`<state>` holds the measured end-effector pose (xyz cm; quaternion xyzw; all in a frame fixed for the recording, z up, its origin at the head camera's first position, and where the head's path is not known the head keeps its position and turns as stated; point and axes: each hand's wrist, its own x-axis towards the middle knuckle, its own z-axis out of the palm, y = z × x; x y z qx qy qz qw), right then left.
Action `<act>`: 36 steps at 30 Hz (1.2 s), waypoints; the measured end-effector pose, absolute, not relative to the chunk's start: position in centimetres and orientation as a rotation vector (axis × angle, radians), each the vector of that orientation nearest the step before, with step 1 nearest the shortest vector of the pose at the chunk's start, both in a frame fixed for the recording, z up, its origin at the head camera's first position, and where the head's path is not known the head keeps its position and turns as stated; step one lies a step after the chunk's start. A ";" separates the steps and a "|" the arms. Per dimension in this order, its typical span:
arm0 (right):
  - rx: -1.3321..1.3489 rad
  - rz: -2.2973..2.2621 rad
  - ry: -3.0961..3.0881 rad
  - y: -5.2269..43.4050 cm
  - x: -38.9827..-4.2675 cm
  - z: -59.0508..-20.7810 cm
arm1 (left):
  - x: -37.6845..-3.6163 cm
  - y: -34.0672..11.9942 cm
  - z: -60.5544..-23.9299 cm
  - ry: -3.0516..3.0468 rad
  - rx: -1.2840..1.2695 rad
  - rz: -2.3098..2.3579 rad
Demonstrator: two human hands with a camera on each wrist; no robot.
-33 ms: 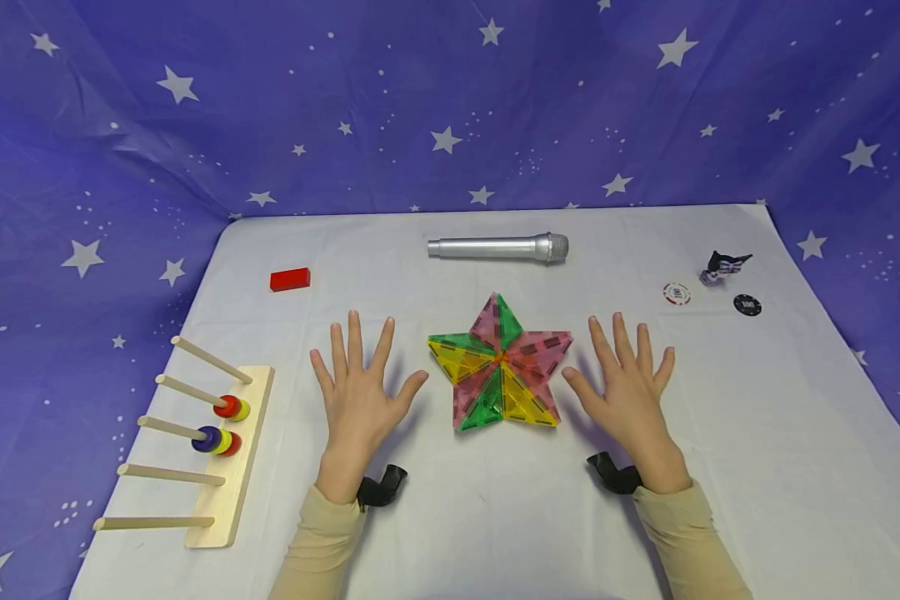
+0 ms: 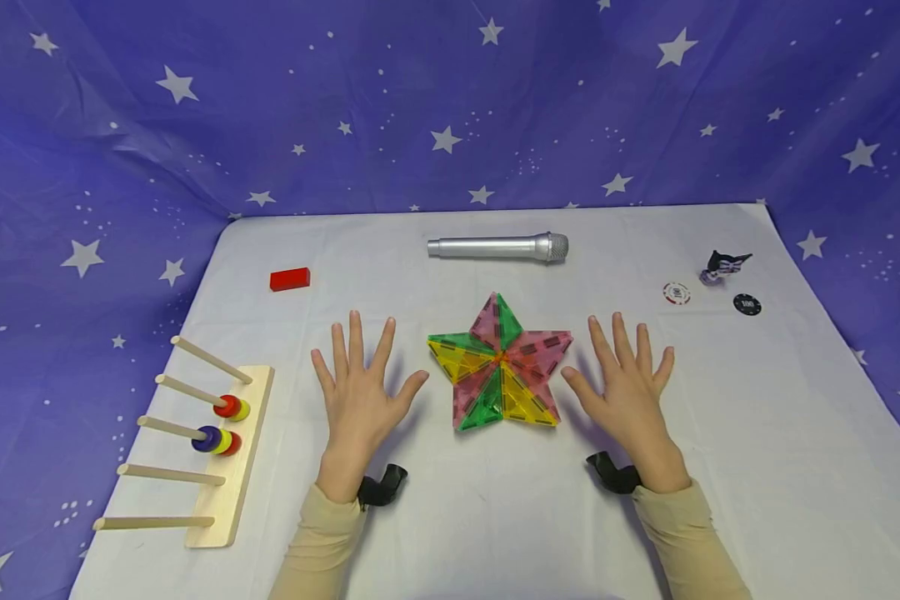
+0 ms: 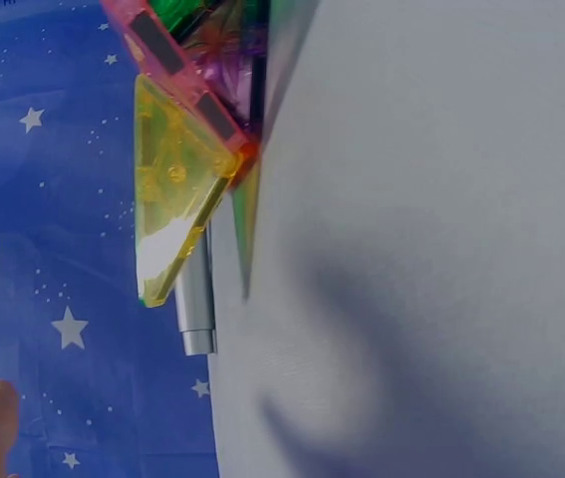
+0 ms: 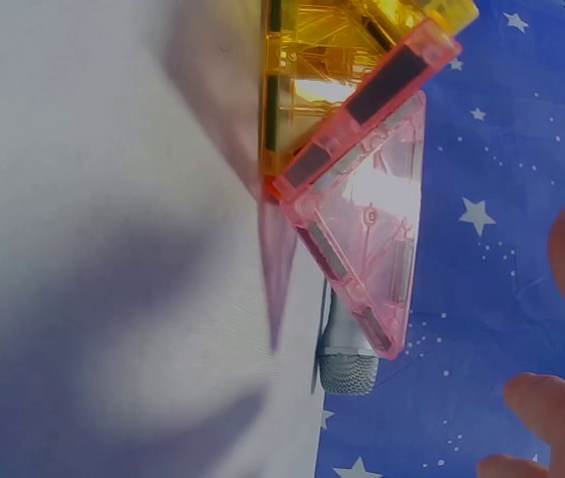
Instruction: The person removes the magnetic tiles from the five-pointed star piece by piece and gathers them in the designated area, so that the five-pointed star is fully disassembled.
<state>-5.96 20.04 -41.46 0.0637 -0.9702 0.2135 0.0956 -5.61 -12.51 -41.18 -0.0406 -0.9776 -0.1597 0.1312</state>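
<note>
Overhead, the head view shows the left hand (image 2: 360,392) and right hand (image 2: 626,392) flat on the white table (image 2: 757,433), fingers spread, holding nothing, either side of the tile star (image 2: 501,363) without touching it. Only this view takes in the red block (image 2: 290,279), peg rack (image 2: 221,454) and chips (image 2: 677,293). The wrist views instead show the star edge-on, the silver microphone (image 4: 347,349) beyond it

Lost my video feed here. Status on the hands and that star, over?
Left hand and right hand open, flat on the table. Tile star lies between them, untouched. Nothing in the way.
</note>
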 end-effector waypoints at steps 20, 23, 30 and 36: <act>0.202 1.260 -2.864 18.9 -4.4 -42.4 | -5.5 -9.8 -42.5 -2.895 -0.325 -0.668; 0.213 1.308 -2.898 18.4 -3.9 -42.7 | -5.8 -8.6 -42.8 -2.863 -0.444 -0.770; 0.043 1.703 -2.880 17.7 -3.8 -43.1 | -6.9 -6.0 -43.5 -2.755 -0.664 -0.911; -0.059 2.306 -2.687 17.8 -4.1 -43.8 | -7.3 -5.3 -44.1 -2.743 -0.706 -0.915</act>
